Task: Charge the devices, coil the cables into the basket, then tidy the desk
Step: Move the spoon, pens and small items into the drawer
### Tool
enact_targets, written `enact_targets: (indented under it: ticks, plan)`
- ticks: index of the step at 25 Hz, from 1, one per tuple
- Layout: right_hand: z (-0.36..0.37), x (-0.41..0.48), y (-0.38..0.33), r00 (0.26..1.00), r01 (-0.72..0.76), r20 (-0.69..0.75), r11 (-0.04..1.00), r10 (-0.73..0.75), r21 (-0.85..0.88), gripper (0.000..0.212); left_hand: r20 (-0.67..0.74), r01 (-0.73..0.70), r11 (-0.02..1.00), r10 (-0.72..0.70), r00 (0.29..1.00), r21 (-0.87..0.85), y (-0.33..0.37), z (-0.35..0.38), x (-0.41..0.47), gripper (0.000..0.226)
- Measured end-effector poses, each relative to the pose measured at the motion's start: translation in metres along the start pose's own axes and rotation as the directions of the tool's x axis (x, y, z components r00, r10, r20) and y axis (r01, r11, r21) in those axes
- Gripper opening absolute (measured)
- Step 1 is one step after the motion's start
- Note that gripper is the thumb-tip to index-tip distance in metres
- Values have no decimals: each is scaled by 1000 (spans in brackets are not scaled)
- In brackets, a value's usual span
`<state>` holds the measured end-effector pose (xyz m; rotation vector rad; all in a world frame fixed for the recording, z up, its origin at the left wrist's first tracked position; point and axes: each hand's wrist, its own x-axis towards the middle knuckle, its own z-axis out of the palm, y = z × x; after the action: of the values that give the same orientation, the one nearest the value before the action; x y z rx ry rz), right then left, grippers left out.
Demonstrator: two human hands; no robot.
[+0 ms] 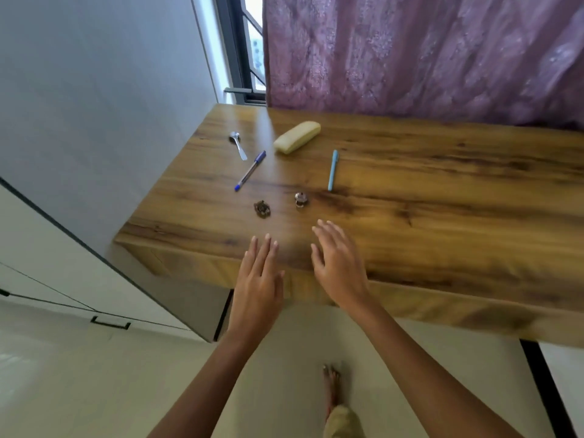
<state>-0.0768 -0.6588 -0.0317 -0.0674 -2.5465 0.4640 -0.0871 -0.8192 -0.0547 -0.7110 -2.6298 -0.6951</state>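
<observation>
A wooden desk (442, 216) carries a cream oblong case (297, 136), a metal spoon (239, 145), a blue ballpoint pen (250, 171), a light blue pen (332, 170), a small dark trinket (262, 208) and a small silver piece (301, 199). My left hand (259, 281) hovers over the desk's front edge, fingers straight, holding nothing. My right hand (338, 263) is beside it, fingers spread and extended over the desk, also empty. No cables, devices or basket are in view.
A purple curtain (426, 55) hangs behind the desk. A white wall (94, 90) and cabinet with a black handle (110, 323) stand on the left. A window (252, 49) shows at the back. My bare foot (331, 387) is on the pale floor.
</observation>
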Motion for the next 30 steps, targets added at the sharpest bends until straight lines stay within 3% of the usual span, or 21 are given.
enact_targets:
  ticks: [3,5,7,9,10,11,12,14,15,17,19,21,26,30]
  plan:
    - [-4,-50,-8,1000,-22,-19,999,22,-25,34,36,-125,992,125,992,-11,-3,3,-35,43]
    - [-1,-81,-13,987,-158,-22,984,160,88,33,68,-97,993,101,993,-60,-3,8,-52,41]
    - [3,-99,-18,943,-316,-14,907,333,279,30,155,97,975,-67,986,-198,6,10,-56,40]
    - [8,-108,-25,889,-411,-13,809,459,420,28,322,400,849,-294,900,-345,18,16,-54,39]
    - [11,-110,-29,832,-481,5,719,554,502,25,414,563,719,-405,815,-407,22,19,-50,44]
    - [13,-112,-32,728,-576,67,556,682,600,21,518,713,523,-491,700,-467,27,21,-47,49]
    - [16,-112,-33,566,-649,179,301,805,698,17,617,809,274,-535,577,-520,34,23,-45,53]
    - [26,-112,-27,246,-558,474,-276,846,783,21,752,799,-192,-515,412,-570,39,35,-39,56]
    - [30,-113,-21,170,-454,585,-465,793,760,36,790,737,-363,-490,368,-569,40,44,-36,58]
    - [41,-114,-4,132,-227,704,-670,698,707,70,835,589,-596,-443,327,-546,36,65,-32,70]
    - [47,-113,9,161,-36,751,-756,641,653,88,856,469,-717,-416,306,-516,29,81,-30,84]
    - [55,-114,21,147,66,783,-796,605,602,91,870,390,-780,-400,289,-489,23,95,-33,94]
    - [71,-115,42,113,140,810,-817,575,560,91,867,218,-863,-376,328,-456,15,112,-32,99]
    - [75,-118,45,106,162,816,-820,568,550,90,869,175,-879,-375,322,-444,10,114,-37,95]
